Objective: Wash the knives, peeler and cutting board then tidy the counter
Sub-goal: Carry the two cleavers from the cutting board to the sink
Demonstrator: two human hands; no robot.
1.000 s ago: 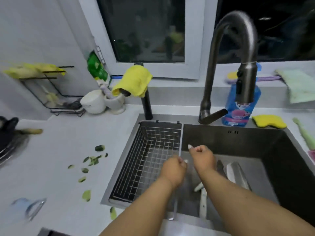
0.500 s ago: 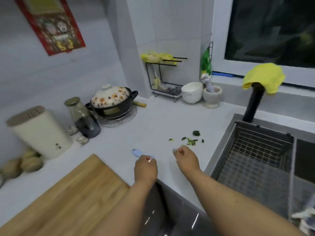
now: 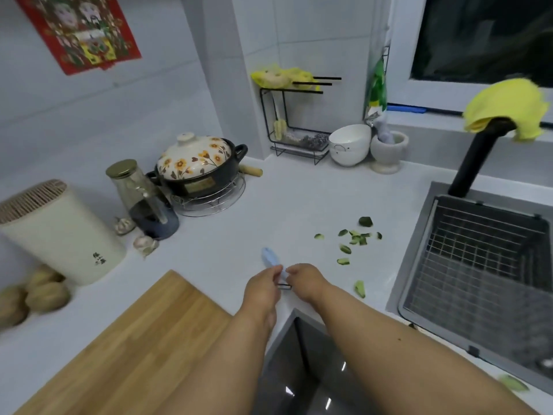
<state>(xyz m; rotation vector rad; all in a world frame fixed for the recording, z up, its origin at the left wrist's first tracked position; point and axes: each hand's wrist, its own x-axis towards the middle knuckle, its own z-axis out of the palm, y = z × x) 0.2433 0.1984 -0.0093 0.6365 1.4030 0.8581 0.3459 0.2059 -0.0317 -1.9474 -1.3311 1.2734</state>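
Observation:
A peeler (image 3: 270,258) with a pale blue handle lies on the white counter (image 3: 299,199), its dark blade end between my hands. My left hand (image 3: 261,290) pinches the handle from the left. My right hand (image 3: 305,280) meets it from the right, fingertips curled at the blade end. The wooden cutting board (image 3: 119,354) lies flat at the lower left, just left of my left forearm. No knife is in view.
Green peel scraps (image 3: 356,235) are scattered right of the hands. A wire basket (image 3: 478,259) sits in the sink at right. A cream knife block (image 3: 59,232), glass jar (image 3: 140,199), flowered pot (image 3: 197,166), bowl (image 3: 350,143) and mortar (image 3: 387,151) stand along the back.
The view swung left from the sink to the counter. Both hands left the sink, reached the peeler, and have now closed together on it.

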